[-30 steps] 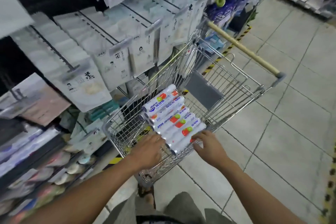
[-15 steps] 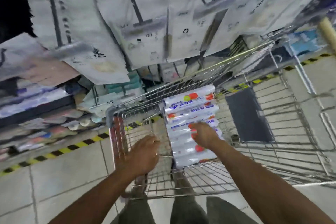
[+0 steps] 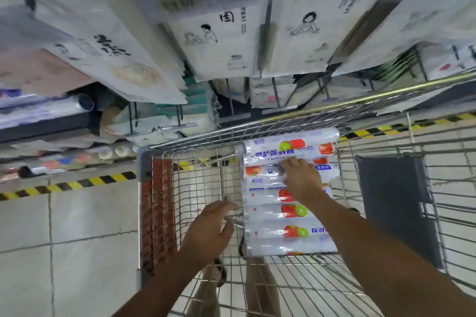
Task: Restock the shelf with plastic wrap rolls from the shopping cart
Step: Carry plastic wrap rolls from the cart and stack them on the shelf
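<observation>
Inside the wire cart, right hand lies flat on plastic wrap rolls; left hand hovers relaxed, empty.

Your shopping cart stands on the pale tiled floor, its far side just beside the shelf. On the cart's wire bottom the plastic wrap rolls lie side by side in one flat row, each touching the next, in the right part of the basket. A dark grey panel sits against the wire to the right of the rolls. On the floor, yellow-and-black striped tape runs along the shelf's foot. White packs hang from the shelf above the cart.
</observation>
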